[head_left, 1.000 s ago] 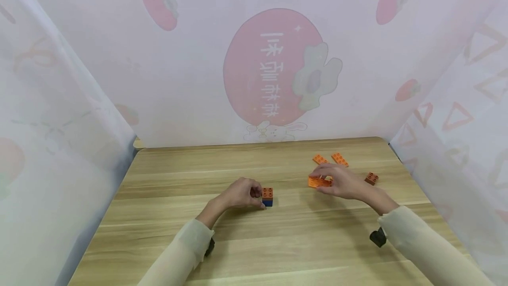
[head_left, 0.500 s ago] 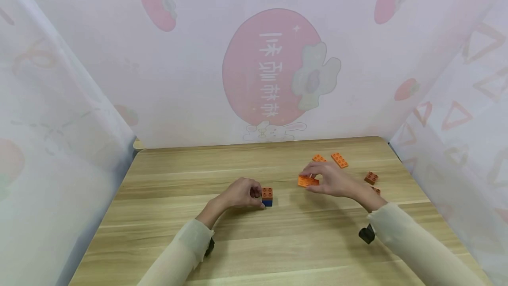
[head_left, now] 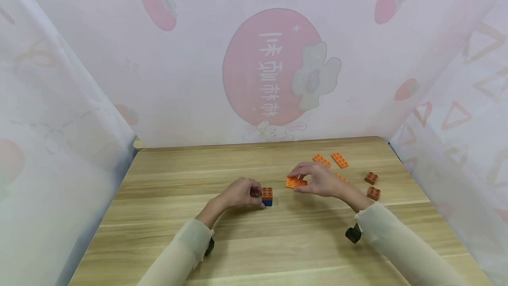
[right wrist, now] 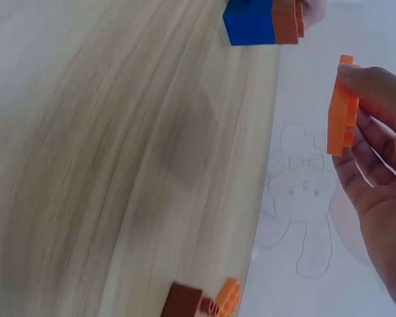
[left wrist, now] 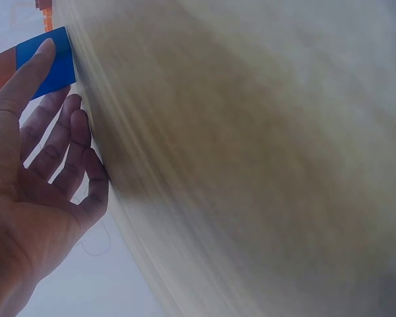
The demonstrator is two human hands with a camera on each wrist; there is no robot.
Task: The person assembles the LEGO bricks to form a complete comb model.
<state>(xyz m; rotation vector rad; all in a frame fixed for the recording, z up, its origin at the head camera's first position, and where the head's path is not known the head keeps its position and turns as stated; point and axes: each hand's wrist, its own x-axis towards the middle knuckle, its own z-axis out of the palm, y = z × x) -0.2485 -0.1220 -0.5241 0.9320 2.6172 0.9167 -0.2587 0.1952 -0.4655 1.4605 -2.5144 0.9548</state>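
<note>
In the head view my left hand (head_left: 240, 193) pinches a small stack of toy building bricks on the table, thumb and index finger at its sides. The stack has a blue brick (head_left: 267, 203) below and a reddish-brown studded brick (head_left: 267, 191) on top; the left wrist view shows the thumb on the blue brick (left wrist: 59, 69). To the right, my right hand (head_left: 319, 181) holds a thin orange studded plate (head_left: 293, 182) above the table. In the right wrist view that orange plate (right wrist: 341, 115) sits between thumb and fingers, studs toward the palm, apart from the stack.
At the back right lie two orange plates (head_left: 339, 159), and another orange plate (head_left: 342, 178) is partly hidden behind my right hand. Two reddish-brown bricks (head_left: 373, 193) rest farther right. A printed curtain (head_left: 190, 100) rises behind the wooden table (head_left: 178, 167) and along both sides.
My right hand has moved left with the orange plate, nearer to the stack, uncovering a brown brick and part of an orange plate behind it. My left hand and the stack stay in place.
</note>
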